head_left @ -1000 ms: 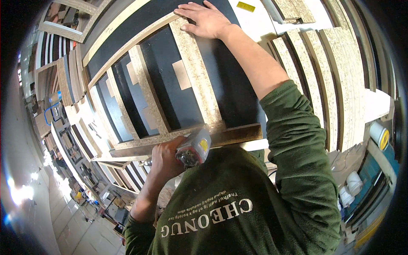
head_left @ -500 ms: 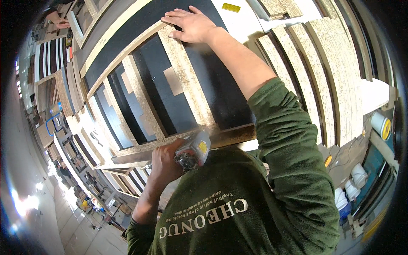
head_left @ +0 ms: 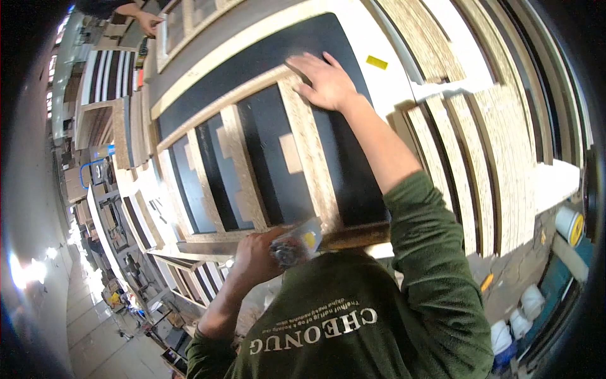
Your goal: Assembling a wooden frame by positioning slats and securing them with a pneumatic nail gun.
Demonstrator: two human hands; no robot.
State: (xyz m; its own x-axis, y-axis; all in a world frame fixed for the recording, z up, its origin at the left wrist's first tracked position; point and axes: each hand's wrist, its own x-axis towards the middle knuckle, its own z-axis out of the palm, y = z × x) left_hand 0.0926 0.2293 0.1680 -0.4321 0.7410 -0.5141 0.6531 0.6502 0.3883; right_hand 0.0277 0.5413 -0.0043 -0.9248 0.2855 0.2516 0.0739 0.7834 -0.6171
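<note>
My left hand [head_left: 255, 258] is closed around a grey nail gun [head_left: 297, 245] with a yellow label. The gun's front end is by the near rail of a chipboard frame [head_left: 323, 180], close to where a crosspiece meets it; the exact contact is hidden. My right hand [head_left: 327, 82] rests with fingers spread on the far corner of that frame, over the end of the same crosspiece. The frame has several crosspieces and lies on a black panel [head_left: 356, 158]. Small tan blocks [head_left: 290, 153] sit along its crosspieces.
Stacked chipboard strips [head_left: 499, 170] stand at the right. A small yellow piece [head_left: 377, 62] lies on a white board beyond my right hand. Another person's hand [head_left: 149, 23] holds a frame at the far left. White buckets [head_left: 532, 302] stand on the floor at lower right.
The whole view has shifted, so the frame and both hands appear lower and farther right. My left hand still grips the nail gun; my right hand stays on the far corner.
</note>
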